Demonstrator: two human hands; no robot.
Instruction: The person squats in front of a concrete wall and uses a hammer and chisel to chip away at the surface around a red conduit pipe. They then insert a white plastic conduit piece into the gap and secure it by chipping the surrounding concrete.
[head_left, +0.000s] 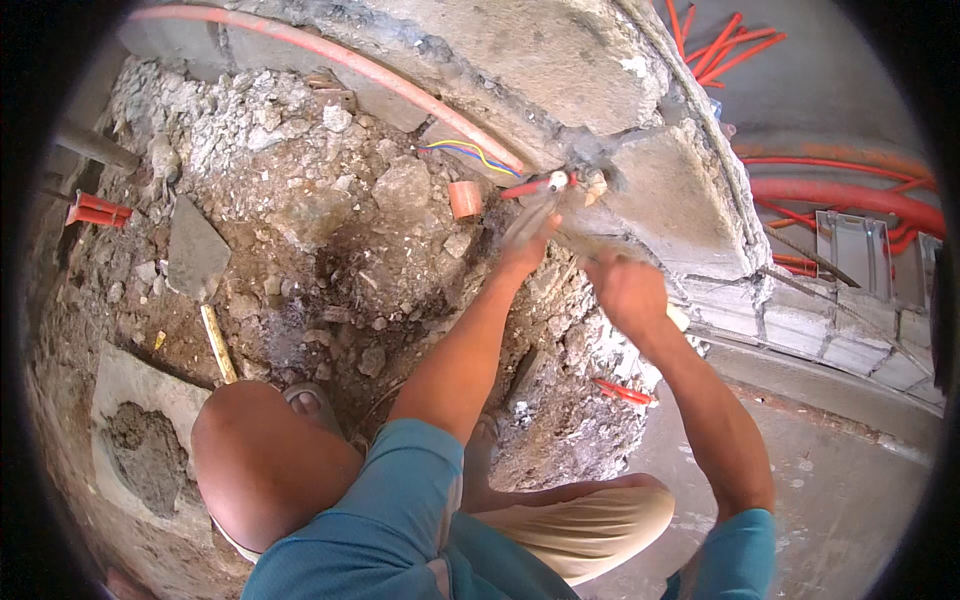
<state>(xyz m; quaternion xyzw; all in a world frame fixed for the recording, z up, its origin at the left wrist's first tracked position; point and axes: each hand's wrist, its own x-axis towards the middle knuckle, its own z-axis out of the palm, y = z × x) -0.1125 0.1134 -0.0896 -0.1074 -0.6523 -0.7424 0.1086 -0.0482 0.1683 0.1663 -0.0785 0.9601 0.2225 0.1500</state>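
My left hand (532,245) is closed at the broken edge of a masonry block wall (690,195), around something greyish and blurred by motion. My right hand (628,290) grips a pale-handled tool, whose butt end (678,317) sticks out beneath the fist. Its other end runs toward my left hand, too smeared to name. Just beyond my left hand, a red and white piece (556,182) lies against the wall beside a dark hollow. An orange conduit (400,88) curves along the wall, with yellow and blue wires (470,152) near its end.
Rubble and soil (300,215) lie before the wall, with a short orange pipe piece (465,199), a grey slab (196,250) and a yellowish stick (218,343). A red-handled tool (624,392) rests right of my legs. Red pipes (850,198) run behind the wall.
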